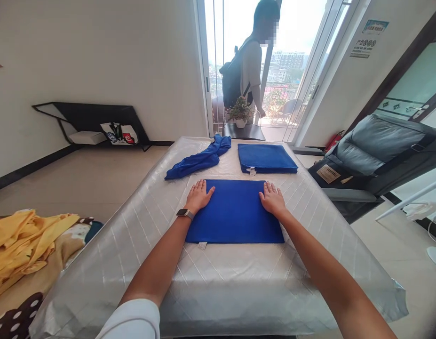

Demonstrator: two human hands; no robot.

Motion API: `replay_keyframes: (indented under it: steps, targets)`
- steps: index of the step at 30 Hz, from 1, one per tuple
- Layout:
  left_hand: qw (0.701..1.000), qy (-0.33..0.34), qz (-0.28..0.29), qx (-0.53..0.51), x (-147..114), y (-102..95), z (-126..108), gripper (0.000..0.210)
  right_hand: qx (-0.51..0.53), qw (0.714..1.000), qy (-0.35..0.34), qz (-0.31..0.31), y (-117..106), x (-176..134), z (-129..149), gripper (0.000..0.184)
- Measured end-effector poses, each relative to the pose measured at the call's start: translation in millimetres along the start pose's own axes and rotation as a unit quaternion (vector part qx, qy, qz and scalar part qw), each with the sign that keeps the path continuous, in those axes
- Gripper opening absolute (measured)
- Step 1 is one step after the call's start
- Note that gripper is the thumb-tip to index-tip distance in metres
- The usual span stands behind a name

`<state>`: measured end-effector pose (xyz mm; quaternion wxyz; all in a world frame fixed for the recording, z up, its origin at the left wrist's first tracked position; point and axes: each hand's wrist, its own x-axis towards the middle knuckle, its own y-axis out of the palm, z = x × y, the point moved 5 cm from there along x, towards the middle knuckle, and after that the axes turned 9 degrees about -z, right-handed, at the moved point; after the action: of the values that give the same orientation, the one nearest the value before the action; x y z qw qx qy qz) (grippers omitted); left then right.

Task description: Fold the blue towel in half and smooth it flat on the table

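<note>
A blue cloth (235, 214) lies flat in a rectangle on the covered table, a small white tag (202, 245) sticking out at its near edge. My left hand (200, 195) rests on its far left side, fingers stretched out. On the far right side lies my right hand (272, 197), also flat with its fingers apart. Beyond them, to the right, is a neat stack of folded blue cloths (267, 157) with a tag at its front. A crumpled blue cloth (200, 160) sprawls to the left of that stack.
A silvery quilted cover (140, 240) drapes the table. Behind it stand a black chair (244, 132) with a potted plant (240, 113), and a person (251, 70) with a backpack by the glass door. A dark armchair (366, 146) is at right; yellow fabric (23, 240) lies at left.
</note>
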<state>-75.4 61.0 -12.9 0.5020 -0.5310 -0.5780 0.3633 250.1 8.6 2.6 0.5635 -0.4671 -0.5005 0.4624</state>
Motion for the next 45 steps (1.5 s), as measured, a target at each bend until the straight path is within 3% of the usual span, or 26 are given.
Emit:
replay_keyframes:
  steps: [5,13,19,21,23,26,28,30,32,34,37,45]
  targets:
    - [1.000,0.009,-0.012,0.013,1,0.8,2,0.081,0.024,0.999,0.008,0.020,3,-23,3,0.070]
    - [0.999,0.015,-0.038,0.036,-1,-3.8,3,0.074,0.065,0.997,0.010,0.042,2,-23,4,0.070]
    - [0.985,0.037,-0.168,0.009,-15,-44.2,-13,0.074,0.087,0.995,0.006,0.040,5,-23,5,0.071]
    - [0.984,0.056,-0.171,-0.007,-24,-51.2,-40,0.076,0.094,0.995,0.006,0.040,6,-23,7,0.071]
    - [0.985,0.125,-0.122,-0.009,-35,-43.1,-87,0.077,0.101,0.994,0.007,0.034,5,-23,7,0.072]
    - [0.965,0.258,-0.044,-0.002,-47,-8.8,-170,0.074,0.103,0.994,0.005,0.022,5,-24,6,0.070]
    - [0.952,0.305,-0.017,-0.022,-43,17.0,-214,0.068,0.091,0.996,-0.007,0.020,5,-25,4,0.069]
    - [0.948,0.315,0.002,-0.049,-32,37.9,-241,0.064,0.075,0.997,-0.022,0.023,5,-27,4,0.070]
    - [0.952,0.298,0.018,-0.072,-17,50.8,-249,0.062,0.073,0.997,-0.029,0.024,3,-28,4,0.070]
    - [0.957,0.280,0.022,-0.075,-8,55.3,-242,0.060,0.082,0.996,-0.024,0.024,1,-29,5,0.068]
    - [0.968,0.247,0.015,-0.043,-4,49.9,-210,0.062,0.099,0.995,-0.001,0.016,0,-28,6,0.066]
    - [0.996,0.075,0.026,0.039,-7,14.6,-69,0.077,0.099,0.995,0.004,0.008,3,-25,5,0.066]
